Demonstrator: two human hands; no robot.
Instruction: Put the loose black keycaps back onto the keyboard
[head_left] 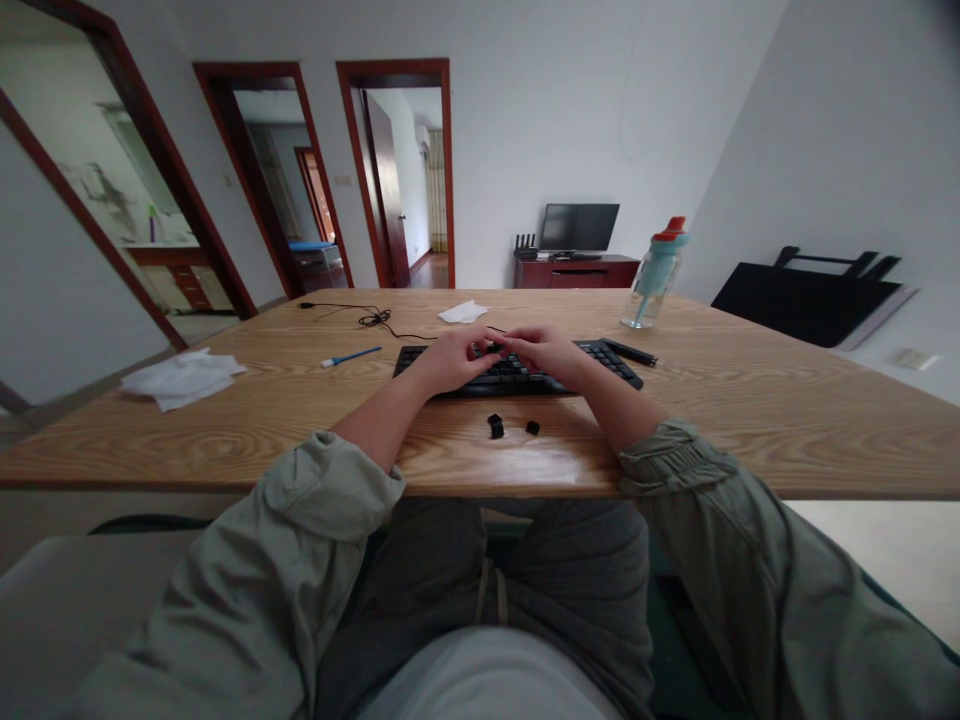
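Note:
A black keyboard [619, 368] lies on the wooden table in front of me. My left hand [453, 360] is over its left half, fingers closed in a pinch. From the other side my right hand [553, 354] reaches in, its fingertips pinched and meeting those of the left above the keys. What they hold between them, if anything, is too small and covered to make out. Between my forearms, near the table's front edge, lie several loose black keycaps [496, 427], with one keycap [532, 428] a little apart on the right.
Left of the keyboard are a blue-handled brush [351, 357] and crumpled white tissues [182, 378]. A coiled black cable [375, 318] and another tissue [463, 312] lie behind. A dark slim object [628, 352] rests at the keyboard's right; a water bottle [654, 275] stands beyond.

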